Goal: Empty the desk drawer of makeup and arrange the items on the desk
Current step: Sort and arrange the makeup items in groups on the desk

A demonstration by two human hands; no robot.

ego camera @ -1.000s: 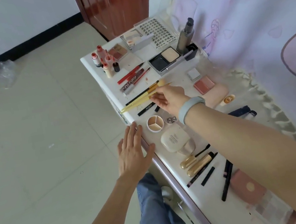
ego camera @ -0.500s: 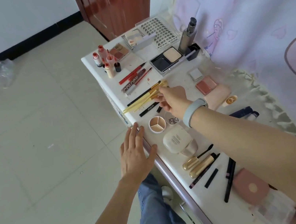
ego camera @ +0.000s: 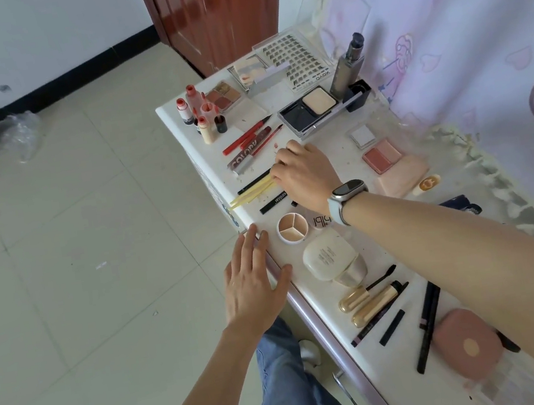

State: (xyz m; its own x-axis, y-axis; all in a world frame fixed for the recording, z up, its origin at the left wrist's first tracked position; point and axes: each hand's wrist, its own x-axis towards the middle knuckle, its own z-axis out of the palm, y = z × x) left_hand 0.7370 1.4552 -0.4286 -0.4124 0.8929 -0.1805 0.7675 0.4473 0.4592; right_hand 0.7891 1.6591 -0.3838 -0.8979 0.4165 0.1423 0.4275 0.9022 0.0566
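Observation:
The white desk is covered with makeup laid out in groups. My right hand reaches over the far middle, palm down, its curled fingers on the head ends of several yellow brushes that lie flat beside a black brush. The brush heads are hidden under the fingers. With fingers straight and thumb spread, my left hand rests flat on the desk's front edge. A round three-part concealer pot and a cream compact sit just right of it.
Red pencils, small bottles, a black powder compact and a lash tray fill the far end. Gold tubes, black pencils and a pink compact lie near me. A curtain hangs on the right; tiled floor lies to the left.
My right hand has lowered the yellow brushes onto the desk and turned palm down over their heads. My left hand has stayed on the desk edge.

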